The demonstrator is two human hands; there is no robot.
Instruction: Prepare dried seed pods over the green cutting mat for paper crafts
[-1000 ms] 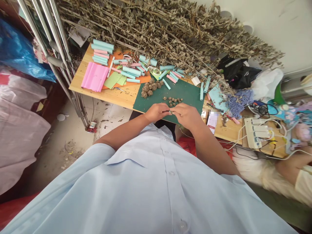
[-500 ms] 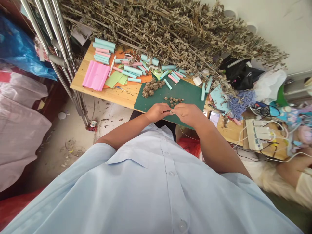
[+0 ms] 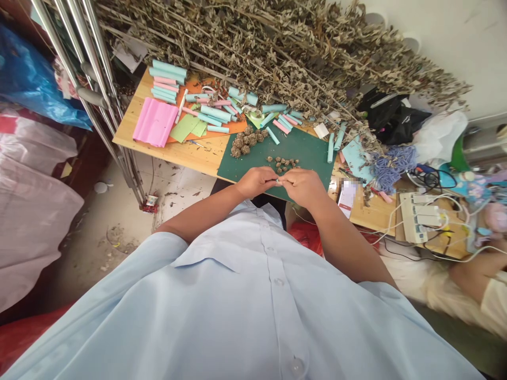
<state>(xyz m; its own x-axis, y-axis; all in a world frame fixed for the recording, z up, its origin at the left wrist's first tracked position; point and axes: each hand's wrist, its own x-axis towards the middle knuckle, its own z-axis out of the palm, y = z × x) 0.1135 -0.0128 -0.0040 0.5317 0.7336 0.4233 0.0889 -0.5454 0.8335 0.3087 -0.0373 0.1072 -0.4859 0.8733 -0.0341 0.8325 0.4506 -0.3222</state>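
Observation:
My left hand (image 3: pixel 257 182) and my right hand (image 3: pixel 303 186) meet fingertip to fingertip over the front edge of a dark green mat (image 3: pixel 304 145). Both are closed in a pinch around something small between them, mostly hidden by the fingers; its kind does not show. Just beyond the fingers lie several small brown balls (image 3: pixel 282 164) of what looks like dried plant matter. Further back on the mat sits a heap of larger, rough brown balls (image 3: pixel 246 141). A pale blue paper roll (image 3: pixel 273 135) lies beside the heap.
Dried leafy stalks (image 3: pixel 253 53) cover the table's back. Blue and pink paper rolls (image 3: pixel 214 114) and pink sheets (image 3: pixel 155 122) lie at left. At right are a phone (image 3: pixel 347 197), blue yarn (image 3: pixel 396 163) and a power strip (image 3: pixel 415 217) with cables. Metal crutches (image 3: pixel 93 89) stand left.
My right hand and forearm have shifted slightly left, and the phone beside it shows more fully, its screen changed. My left hand stays put, and both hands keep their pinch.

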